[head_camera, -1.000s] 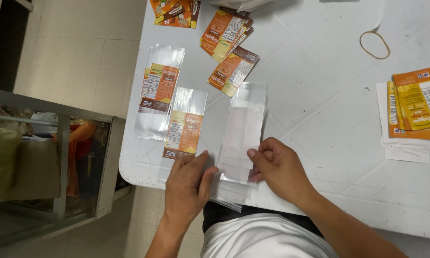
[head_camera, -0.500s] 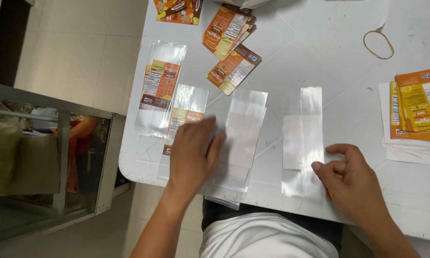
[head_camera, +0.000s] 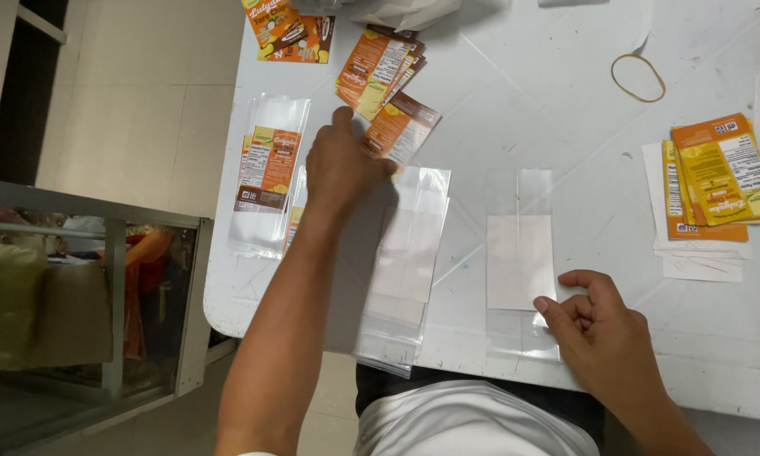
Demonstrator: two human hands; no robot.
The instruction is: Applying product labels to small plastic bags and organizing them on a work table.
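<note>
Left hand (head_camera: 343, 169) is stretched out, fingers loosely apart, touching an orange label (head_camera: 401, 128) near the stack of clear bags (head_camera: 405, 266). Right hand (head_camera: 603, 325), grip loosely curled and holding nothing, rests by the single bag (head_camera: 521, 262) on the bench (head_camera: 565, 143). The sleeve could easily drag those slippery bags off the edge.

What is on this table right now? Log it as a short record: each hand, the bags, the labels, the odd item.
left hand: reaching onto an orange label
right hand: fingertips at the lower edge of a single clear bag
bag stack: clear bags, overhanging the table's near edge
labelled bag: far left
label pile: orange and yellow, right side
rubber band: lying loose, far right
</note>
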